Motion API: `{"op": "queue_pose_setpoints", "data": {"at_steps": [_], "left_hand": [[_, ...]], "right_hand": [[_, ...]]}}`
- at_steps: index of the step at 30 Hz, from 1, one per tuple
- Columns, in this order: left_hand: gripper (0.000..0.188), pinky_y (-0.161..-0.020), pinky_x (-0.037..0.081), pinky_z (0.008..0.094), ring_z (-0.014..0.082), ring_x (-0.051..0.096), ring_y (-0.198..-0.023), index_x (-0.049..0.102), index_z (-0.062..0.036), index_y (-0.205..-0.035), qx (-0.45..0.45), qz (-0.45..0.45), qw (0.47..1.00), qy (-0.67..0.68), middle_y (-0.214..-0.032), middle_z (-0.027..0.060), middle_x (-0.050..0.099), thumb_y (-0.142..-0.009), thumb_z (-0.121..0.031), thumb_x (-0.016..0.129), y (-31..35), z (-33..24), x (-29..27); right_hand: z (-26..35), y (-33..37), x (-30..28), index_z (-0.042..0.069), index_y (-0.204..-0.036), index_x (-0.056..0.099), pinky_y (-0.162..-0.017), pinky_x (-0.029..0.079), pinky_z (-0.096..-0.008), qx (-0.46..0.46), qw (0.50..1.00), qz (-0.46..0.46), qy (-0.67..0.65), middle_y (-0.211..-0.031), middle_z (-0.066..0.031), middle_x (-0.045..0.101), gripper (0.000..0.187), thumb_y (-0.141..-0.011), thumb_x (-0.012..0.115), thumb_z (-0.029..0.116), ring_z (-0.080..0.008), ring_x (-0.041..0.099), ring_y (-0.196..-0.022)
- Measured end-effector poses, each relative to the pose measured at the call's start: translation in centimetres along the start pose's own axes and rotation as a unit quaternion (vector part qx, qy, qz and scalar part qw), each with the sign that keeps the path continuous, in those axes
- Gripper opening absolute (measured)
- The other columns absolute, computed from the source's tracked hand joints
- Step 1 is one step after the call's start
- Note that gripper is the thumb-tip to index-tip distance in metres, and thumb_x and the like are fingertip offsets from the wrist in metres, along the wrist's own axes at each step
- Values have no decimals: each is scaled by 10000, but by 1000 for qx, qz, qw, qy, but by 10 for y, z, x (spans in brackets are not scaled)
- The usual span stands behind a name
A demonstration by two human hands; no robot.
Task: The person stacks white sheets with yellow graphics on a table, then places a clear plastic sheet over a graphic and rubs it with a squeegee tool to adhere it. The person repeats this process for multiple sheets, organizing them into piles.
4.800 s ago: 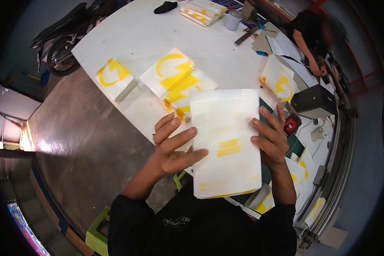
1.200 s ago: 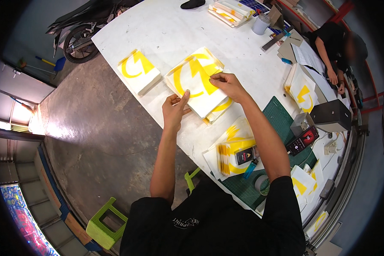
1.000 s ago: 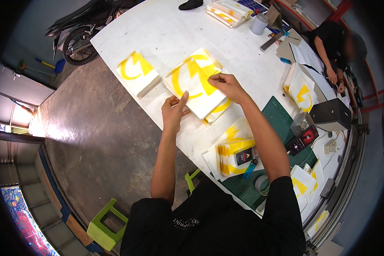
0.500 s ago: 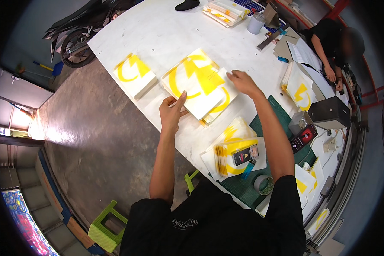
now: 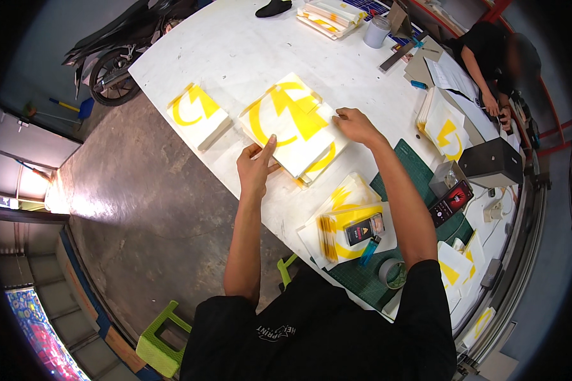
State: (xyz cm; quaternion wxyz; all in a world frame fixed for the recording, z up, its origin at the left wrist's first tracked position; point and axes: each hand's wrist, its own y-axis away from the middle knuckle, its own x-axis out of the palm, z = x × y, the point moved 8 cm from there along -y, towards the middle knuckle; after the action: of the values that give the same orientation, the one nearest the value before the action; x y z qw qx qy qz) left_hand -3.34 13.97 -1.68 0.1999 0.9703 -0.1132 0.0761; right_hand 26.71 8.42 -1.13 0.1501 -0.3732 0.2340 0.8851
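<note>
In front of me on the white table lies a stack of white papers (image 5: 286, 120) printed with a yellow bolt and curve. Its lower sheets stick out unevenly on the right and near sides. My left hand (image 5: 255, 168) grips the near-left edge, thumb on top and the other fingers at the side and below. At the right edge, my right hand (image 5: 357, 127) has its fingers curled and pinched against the paper's rim; its fingertips are partly hidden. To the left sits a neat, smaller stack of the same printed papers (image 5: 199, 117).
Nearer me, more printed papers (image 5: 337, 197) carry a dark small box (image 5: 360, 230) and blue lighter (image 5: 369, 251) beside a tape roll (image 5: 393, 274) on a green cutting mat (image 5: 407, 171). A phone (image 5: 451, 203) and black box (image 5: 491, 160) stand right. Another person (image 5: 483, 63) works at far right.
My right hand has moved slightly left, and the sheets jutting out at the right have slid inward under the top ones. My left hand keeps its place at the near-left edge.
</note>
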Motion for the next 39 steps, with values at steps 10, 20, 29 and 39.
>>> {"op": "queue_pose_setpoints", "data": {"at_steps": [10,20,29,39], "left_hand": [[891,-788,650,416,337,678,-1087,403,198,-1401,-14,32,999,13,-1258,257,575,-894,-416,802,-4,9,-5],[964,-840,636,451,368,628,-1184,279,189,-1475,-18,33,999,34,-1336,292,528,-905,-395,792,4,11,-4],[899,-835,636,434,328,650,-1142,276,168,-1481,-18,33,998,59,-1299,241,534,-901,-272,805,3,16,-3],[914,-888,610,446,339,615,-1191,289,152,-1488,-7,7,999,39,-1286,240,538,-946,-436,733,13,11,-6]], "right_hand": [[-7,15,-22,-45,-1327,611,-1000,508,-387,-18,989,-104,-100,-1223,-210,712,560,-972,635,388,-331,678,-1148],[-5,44,-33,-56,-1321,604,-996,508,-357,-36,981,-126,-141,-1213,-217,706,563,-995,643,401,-292,680,-1142],[-13,61,-34,-65,-1314,600,-981,519,-366,-89,970,-136,-180,-1206,-237,703,557,-999,645,392,-300,684,-1135],[-4,84,-37,-36,-1294,623,-986,508,-355,-106,962,-144,-207,-1194,-202,716,470,-1011,646,340,-271,681,-1141]]}}
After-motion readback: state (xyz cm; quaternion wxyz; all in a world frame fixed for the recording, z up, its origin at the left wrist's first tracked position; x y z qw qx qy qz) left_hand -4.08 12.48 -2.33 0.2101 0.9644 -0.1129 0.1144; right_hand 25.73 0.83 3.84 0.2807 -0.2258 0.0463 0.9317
